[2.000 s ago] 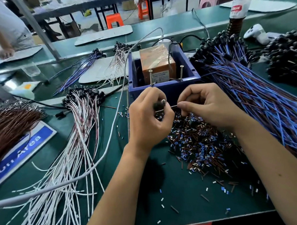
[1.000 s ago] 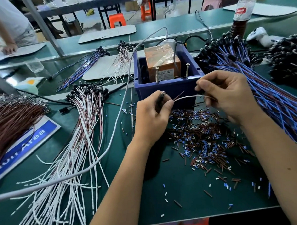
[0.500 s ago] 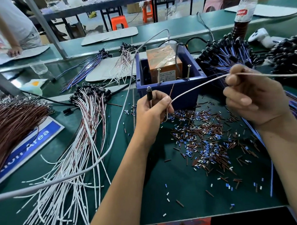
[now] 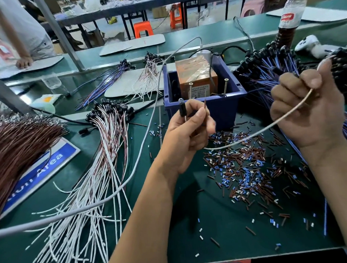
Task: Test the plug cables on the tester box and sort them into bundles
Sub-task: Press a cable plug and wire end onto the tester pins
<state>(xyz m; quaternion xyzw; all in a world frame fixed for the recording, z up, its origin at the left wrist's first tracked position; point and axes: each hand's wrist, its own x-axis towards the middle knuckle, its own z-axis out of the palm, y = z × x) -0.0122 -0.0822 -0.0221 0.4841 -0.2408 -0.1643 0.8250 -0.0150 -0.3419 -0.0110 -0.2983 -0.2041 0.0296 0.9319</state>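
White cable (image 4: 267,126): a thin pale plug cable stretched in a shallow sag between the two hands, above the green mat, in front of the tester box.
Plug end (image 4: 181,107): a small black barrel plug, held upright at the left hand, just in front of the box's near wall.
Left hand (image 4: 185,135): fingers curled, thumb and forefinger pinching the cable just below the plug; a short brown wire end sticks up beside the fingers.
Right hand (image 4: 307,105): raised to the right of the box, fingers curled round the cable's other stretch, which runs on up past the thumb.
Tester box (image 4: 225,106): a dark blue open bin holding an orange block wrapped in clear tape, with two screws standing upright at its front edge.
Offcuts (image 4: 247,174): a scatter of short brown, blue and white sleeve pieces on the mat below the cable.
White bundle (image 4: 102,153): many white and brownish cables with black plugs, fanned out left of the box.
Blue bundle (image 4: 265,77): blue cables with black plugs, heaped right of the box, behind the right hand.
Brown bundle (image 4: 17,142): a thick sheaf of brown wires at the far left, lying over a blue sign.
Grey lead (image 4: 145,136): one long cord arcing from behind the box to the lower left edge.
Bottle (image 4: 290,13): a plastic drink bottle standing at the upper right.
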